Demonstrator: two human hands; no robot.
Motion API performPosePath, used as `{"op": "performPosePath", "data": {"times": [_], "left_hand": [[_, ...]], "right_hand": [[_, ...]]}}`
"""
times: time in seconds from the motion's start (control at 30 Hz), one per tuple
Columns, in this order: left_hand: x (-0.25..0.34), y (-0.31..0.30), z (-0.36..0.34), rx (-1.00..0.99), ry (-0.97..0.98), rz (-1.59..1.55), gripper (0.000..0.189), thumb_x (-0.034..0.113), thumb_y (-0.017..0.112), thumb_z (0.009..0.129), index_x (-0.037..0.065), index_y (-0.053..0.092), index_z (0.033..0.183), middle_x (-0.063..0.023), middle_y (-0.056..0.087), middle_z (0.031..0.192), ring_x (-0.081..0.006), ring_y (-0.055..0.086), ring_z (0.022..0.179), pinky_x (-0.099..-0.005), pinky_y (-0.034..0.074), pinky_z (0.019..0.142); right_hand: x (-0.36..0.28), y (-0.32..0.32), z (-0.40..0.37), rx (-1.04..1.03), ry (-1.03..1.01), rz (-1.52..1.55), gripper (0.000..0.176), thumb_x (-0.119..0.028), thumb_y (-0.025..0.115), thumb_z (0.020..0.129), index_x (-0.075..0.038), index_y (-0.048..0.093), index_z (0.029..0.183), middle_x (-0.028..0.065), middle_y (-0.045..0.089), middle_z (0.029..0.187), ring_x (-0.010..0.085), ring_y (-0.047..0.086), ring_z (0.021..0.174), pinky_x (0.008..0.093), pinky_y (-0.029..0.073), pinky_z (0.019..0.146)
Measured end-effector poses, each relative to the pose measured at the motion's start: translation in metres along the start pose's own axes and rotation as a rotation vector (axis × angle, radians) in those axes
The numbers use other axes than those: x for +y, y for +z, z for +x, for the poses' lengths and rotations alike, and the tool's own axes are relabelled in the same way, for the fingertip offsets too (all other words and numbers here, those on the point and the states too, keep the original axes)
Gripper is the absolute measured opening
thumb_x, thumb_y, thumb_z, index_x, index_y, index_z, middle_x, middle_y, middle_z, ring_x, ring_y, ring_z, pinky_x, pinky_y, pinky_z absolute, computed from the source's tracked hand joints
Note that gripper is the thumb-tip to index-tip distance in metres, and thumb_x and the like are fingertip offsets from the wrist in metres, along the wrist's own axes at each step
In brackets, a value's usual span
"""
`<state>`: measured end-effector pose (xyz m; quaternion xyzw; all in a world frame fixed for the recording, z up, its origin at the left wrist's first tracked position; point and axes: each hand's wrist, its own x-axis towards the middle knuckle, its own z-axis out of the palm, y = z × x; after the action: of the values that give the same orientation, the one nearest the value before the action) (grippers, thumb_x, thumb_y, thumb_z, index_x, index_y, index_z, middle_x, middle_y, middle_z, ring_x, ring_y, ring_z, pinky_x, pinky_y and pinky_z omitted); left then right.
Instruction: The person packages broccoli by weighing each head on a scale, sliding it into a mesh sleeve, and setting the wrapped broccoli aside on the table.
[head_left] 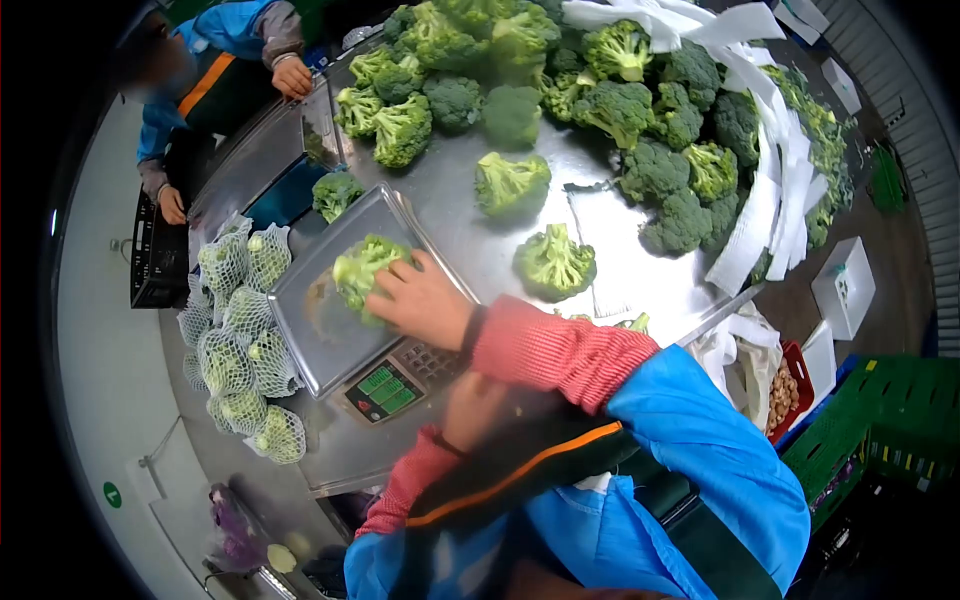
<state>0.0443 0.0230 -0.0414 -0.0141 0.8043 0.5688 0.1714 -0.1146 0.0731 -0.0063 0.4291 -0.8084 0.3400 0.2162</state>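
On the metal pan of a digital scale (300, 345) lies a head of broccoli (362, 268) with its pale stalks showing. My right hand (425, 300) reaches across from the right, its fingers curled over that broccoli. Below my right wrist, my left hand (474, 408) is close to the scale's keypad (428, 360); motion smears it, and its fingers cannot be made out. A green display (384, 391) glows on the scale's front. Loose broccoli heads (556, 262) rest on the steel table just right of the scale.
A large broccoli pile (655, 130) covers the table's far side, bordered by white foam strips (770, 190). Net-wrapped vegetables (240, 345) stand left of the scale. A co-worker's hand (292, 77) rests near the far left edge. Green crates (880, 410) stand at right.
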Motion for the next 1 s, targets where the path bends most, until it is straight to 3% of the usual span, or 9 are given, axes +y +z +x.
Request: {"op": "performPosePath", "data": {"times": [0.1,0.17,0.33,0.5,0.6,0.77,0.83,0.93,1.0], "left_hand": [[-0.003,-0.002,0.002,0.023,-0.063,-0.034,0.025,0.003,0.055,0.093,-0.003,0.056,0.117,-0.0064,0.064,0.098,-0.0121,0.061,0.089,-0.0249,0.05,0.08],[-0.019,0.004,0.006,0.032,-0.032,-0.242,0.026,0.004,0.055,0.093,-0.003,0.055,0.117,-0.0067,0.062,0.1,-0.0118,0.061,0.09,-0.0255,0.051,0.083],[-0.011,0.011,0.033,-0.057,0.06,-0.2,0.026,0.004,0.056,0.093,-0.003,0.055,0.118,-0.0066,0.062,0.099,-0.0114,0.062,0.091,-0.0247,0.05,0.083],[0.053,0.017,0.071,-0.099,0.168,-0.056,0.032,0.007,0.059,0.092,-0.002,0.055,0.122,-0.0063,0.064,0.107,-0.011,0.061,0.094,-0.0247,0.049,0.084],[0.078,0.025,0.094,0.159,0.176,-0.243,0.033,0.011,0.059,0.092,-0.001,0.056,0.122,-0.0061,0.065,0.106,-0.0111,0.061,0.095,-0.0253,0.049,0.085],[0.119,0.007,0.114,0.024,0.03,-0.408,0.031,0.012,0.061,0.091,-0.002,0.056,0.119,-0.0059,0.065,0.099,-0.0112,0.062,0.084,-0.0247,0.05,0.072],[0.113,0.002,0.105,-0.016,0.021,-0.4,0.029,0.013,0.061,0.091,-0.002,0.057,0.115,-0.0041,0.065,0.092,-0.0097,0.06,0.074,-0.0237,0.048,0.063],[0.093,0.012,0.102,-0.022,0.022,-0.454,0.022,0.02,0.06,0.092,0.002,0.059,0.105,0.0026,0.061,0.079,-0.0059,0.055,0.061,-0.0213,0.042,0.052],[0.077,0.017,0.103,-0.077,-0.017,-0.651,0.021,0.021,0.059,0.093,0.003,0.06,0.104,0.0028,0.061,0.079,-0.0061,0.056,0.063,-0.0213,0.043,0.053]], "right_hand": [[0.004,-0.062,-0.004,0.046,0.099,0.174,0.05,-0.032,0.078,0.067,-0.011,0.056,0.106,0.0116,0.056,0.098,0.0308,0.055,0.095,0.044,0.041,0.085],[0.045,-0.09,-0.023,0.115,0.343,0.015,0.037,-0.03,0.076,0.068,-0.005,0.056,0.087,0.0149,0.056,0.086,0.0355,0.055,0.082,0.0453,0.043,0.069],[0.177,-0.105,-0.151,-0.216,0.941,-0.799,0.04,-0.041,0.075,0.07,-0.005,0.061,0.081,0.0149,0.062,0.08,0.0309,0.064,0.078,0.0424,0.052,0.063],[0.165,-0.121,-0.169,-0.14,0.806,-0.514,0.015,-0.016,0.061,0.076,-0.005,0.053,0.083,0.0152,0.06,0.08,0.0353,0.061,0.075,0.0468,0.049,0.064],[0.106,-0.166,-0.119,-0.001,0.671,-0.272,0.02,-0.012,0.065,0.075,-0.003,0.05,0.084,0.0132,0.059,0.079,0.0375,0.057,0.073,0.0451,0.046,0.063],[0.078,-0.159,-0.115,-0.061,0.713,0.692,0.041,-0.007,0.065,0.082,0.0,0.046,0.119,0.0039,0.054,0.096,0.009,0.055,0.075,0.0259,0.048,0.062],[0.049,-0.187,-0.079,-0.041,0.88,0.637,0.055,-0.006,0.065,0.081,-0.003,0.039,0.13,0.0076,0.051,0.1,0.0118,0.058,0.075,0.025,0.049,0.06],[0.051,-0.174,-0.076,-0.049,0.859,0.504,0.044,-0.01,0.07,0.081,-0.003,0.05,0.119,0.0093,0.057,0.092,0.0117,0.057,0.064,0.0249,0.048,0.055],[0.055,-0.156,-0.086,-0.083,0.81,0.41,0.014,-0.009,0.066,0.084,0.0,0.061,0.093,0.0039,0.06,0.072,0.0098,0.053,0.06,0.0249,0.044,0.056]]}}
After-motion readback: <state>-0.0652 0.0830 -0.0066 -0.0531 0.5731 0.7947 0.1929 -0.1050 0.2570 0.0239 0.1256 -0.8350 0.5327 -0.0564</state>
